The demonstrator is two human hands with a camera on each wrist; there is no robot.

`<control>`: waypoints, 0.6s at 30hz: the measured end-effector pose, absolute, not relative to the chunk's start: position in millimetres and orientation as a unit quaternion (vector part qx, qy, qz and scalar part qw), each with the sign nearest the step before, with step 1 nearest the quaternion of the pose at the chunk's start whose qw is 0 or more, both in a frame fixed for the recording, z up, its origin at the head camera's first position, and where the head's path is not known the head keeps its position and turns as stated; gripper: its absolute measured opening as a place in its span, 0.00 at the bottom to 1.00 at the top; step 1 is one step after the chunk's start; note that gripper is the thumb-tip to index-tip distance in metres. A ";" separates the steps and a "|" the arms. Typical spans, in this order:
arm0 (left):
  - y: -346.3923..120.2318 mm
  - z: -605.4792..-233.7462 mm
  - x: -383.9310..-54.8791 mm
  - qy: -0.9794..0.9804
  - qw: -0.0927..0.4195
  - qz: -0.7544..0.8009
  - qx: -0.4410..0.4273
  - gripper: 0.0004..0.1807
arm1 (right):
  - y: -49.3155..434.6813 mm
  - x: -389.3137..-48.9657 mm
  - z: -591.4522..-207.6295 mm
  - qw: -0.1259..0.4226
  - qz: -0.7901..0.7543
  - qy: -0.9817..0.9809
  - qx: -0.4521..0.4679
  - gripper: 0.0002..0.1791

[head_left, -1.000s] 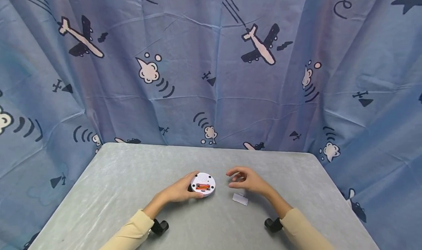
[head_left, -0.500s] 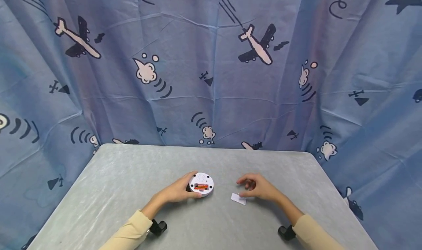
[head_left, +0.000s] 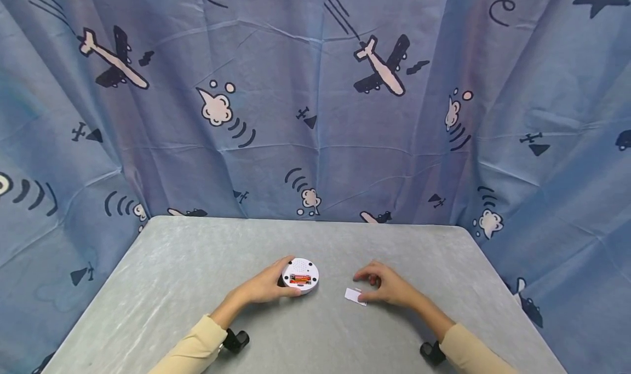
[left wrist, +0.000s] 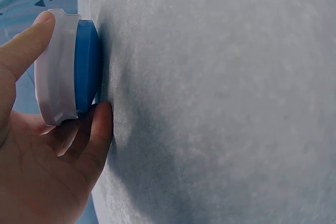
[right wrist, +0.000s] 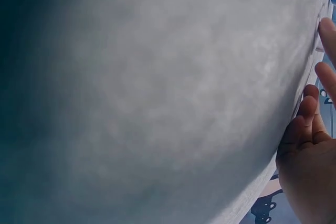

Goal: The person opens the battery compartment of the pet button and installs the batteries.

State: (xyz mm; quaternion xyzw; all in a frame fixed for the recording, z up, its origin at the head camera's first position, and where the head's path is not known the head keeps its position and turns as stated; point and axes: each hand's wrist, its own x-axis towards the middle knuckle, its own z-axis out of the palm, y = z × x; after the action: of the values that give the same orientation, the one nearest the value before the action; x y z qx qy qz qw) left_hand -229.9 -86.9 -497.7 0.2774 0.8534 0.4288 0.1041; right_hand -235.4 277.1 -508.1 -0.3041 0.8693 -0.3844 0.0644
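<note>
Gripping a round white device [head_left: 302, 269] by its side, the left hand [head_left: 268, 285] holds it above or on the bench [head_left: 236, 242], left of the right hand [head_left: 388, 286]. Set into the device's upturned face is an uncovered compartment [head_left: 300, 285], and in it lie batteries [head_left: 300, 279] with orange-red wrappers — two by the look of it, side by side and running across the face. Above the compartment sits a cluster of tiny holes, with dark round dots spaced near the rim. On the opposite side, the left wrist view shows a blue part [left wrist: 87, 66] facing the bench; whether it touches the surface I cannot tell. The left fingers are bent and spread round the device, the thumb pressed on the rim at the near side and the other fingers reaching round the far side and underneath. To the right of the device, well apart from it, a small white rectangular piece [head_left: 353, 294] lies on the bench. The right thumb overlaps this piece's right end, while the remaining fingers are loosely curled beyond it, a clear gap between them and the thumb — they have hold of nothing that shows, and how firmly the thumb presses cannot be told. Pale yellow sleeves [head_left: 194, 344] cover both forearms, and a blue curtain [head_left: 276, 100] printed with planes, clouds and stars hangs behind the bench.
</note>
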 end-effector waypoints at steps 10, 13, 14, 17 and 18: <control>-87.7 -495.8 -229.9 0.852 0.101 0.426 0.286 0.47 | 273.8 -234.5 -505.1 0.098 -0.401 0.856 -0.311 0.17; -87.9 -495.5 -229.8 0.853 0.098 0.424 0.289 0.47 | 273.1 -234.2 -503.8 0.108 -0.407 0.851 -0.314 0.13; -87.7 -495.6 -229.9 0.853 0.099 0.424 0.289 0.47 | 272.9 -234.1 -503.4 0.112 -0.409 0.850 -0.312 0.13; -87.2 -496.3 -230.1 0.852 0.102 0.426 0.287 0.48 | 272.7 -234.1 -502.4 0.118 -0.404 0.854 -0.307 0.13; -86.9 -496.7 -230.3 0.851 0.103 0.427 0.286 0.48 | 272.7 -234.2 -502.2 0.120 -0.400 0.856 -0.303 0.13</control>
State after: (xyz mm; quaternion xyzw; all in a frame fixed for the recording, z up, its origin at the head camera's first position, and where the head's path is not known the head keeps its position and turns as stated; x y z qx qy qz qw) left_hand -230.3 -86.9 -496.7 0.2863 0.8514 0.4273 0.1028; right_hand -234.2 272.7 -502.2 -0.3030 0.8565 -0.4003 0.1201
